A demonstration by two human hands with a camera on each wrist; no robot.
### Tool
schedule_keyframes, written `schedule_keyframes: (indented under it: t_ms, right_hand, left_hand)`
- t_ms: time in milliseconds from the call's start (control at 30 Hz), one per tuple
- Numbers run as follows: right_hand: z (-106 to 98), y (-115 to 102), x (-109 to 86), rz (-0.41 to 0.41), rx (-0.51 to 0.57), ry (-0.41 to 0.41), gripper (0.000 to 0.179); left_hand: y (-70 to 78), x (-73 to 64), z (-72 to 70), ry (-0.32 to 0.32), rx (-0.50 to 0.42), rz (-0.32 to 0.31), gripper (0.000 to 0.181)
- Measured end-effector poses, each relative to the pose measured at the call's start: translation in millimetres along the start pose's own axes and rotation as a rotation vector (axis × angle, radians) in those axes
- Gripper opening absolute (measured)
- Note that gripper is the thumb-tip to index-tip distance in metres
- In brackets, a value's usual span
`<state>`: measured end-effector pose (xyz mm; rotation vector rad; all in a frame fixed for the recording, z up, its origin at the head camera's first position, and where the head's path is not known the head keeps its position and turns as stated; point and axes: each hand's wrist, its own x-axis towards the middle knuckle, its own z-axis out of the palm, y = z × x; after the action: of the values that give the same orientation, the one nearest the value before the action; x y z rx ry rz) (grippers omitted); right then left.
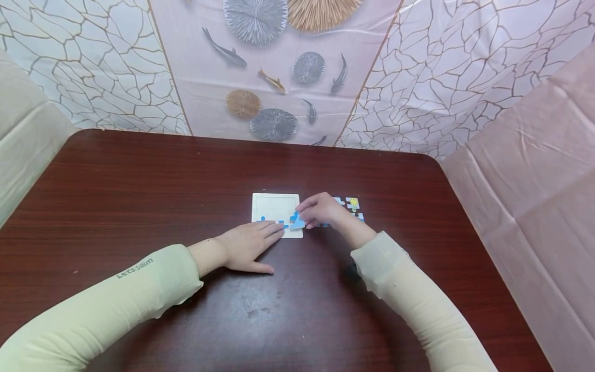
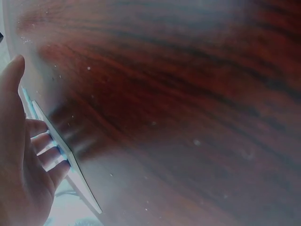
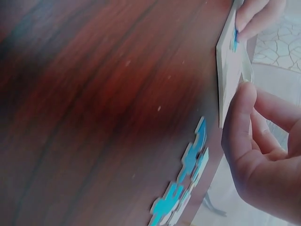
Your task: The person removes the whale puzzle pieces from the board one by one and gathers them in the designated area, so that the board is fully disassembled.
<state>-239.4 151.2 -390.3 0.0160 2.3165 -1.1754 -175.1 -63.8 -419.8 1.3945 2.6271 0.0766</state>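
A pale, square puzzle tray (image 1: 276,203) lies on the table, with blue jigsaw pieces (image 1: 263,219) along its near side. My left hand (image 1: 246,246) spreads over the tray's near left part, fingers straight and resting on those pieces, thumb held apart. At the tray's right edge, my right hand (image 1: 324,210) pinches a blue-and-white jigsaw piece (image 1: 298,224) between thumb and fingers. In the right wrist view this piece (image 3: 247,68) stands tilted above the tray (image 3: 227,70). My left fingers (image 2: 48,157) cover part of the tray's near side.
Several loose jigsaw pieces (image 3: 192,157), mostly blue, lie on the table right of the tray; one bears a yellow flower (image 1: 353,202). My right hand and wrist partly hide them. The dark red-brown table (image 1: 153,191) is enclosed by patterned cloth (image 1: 279,67) at the back and sides.
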Motion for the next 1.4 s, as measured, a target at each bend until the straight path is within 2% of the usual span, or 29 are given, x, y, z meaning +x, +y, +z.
schedule_keyframes:
  t_ms: [333, 667, 933, 1200, 1400]
  right_hand:
    - [-18, 15, -4.0, 0.005, 0.007, 0.016, 0.028]
    - [-38, 24, -13.0, -0.022, 0.009, 0.008, 0.029]
    - [-49, 29, -20.5, -0.038, 0.023, 0.001, 0.031]
    - [-57, 37, -24.8, -0.027, 0.036, 0.006, 0.032]
    - [-64, 46, -28.8, -0.013, 0.011, 0.007, 0.034]
  left_hand:
    - [-2.2, -1.8, 2.9, 0.062, -0.004, 0.033, 0.083]
    - [-2.6, -4.3, 3.7, 0.045, 0.001, 0.011, 0.085]
    - [-6.7, -13.6, 2.8, 0.048, -0.022, 0.006, 0.081]
    - [-11.6, -24.8, 5.3, 0.089, -0.017, 0.031, 0.078]
    - [-12.7, -26.7, 6.2, 0.093, -0.022, 0.035, 0.077]
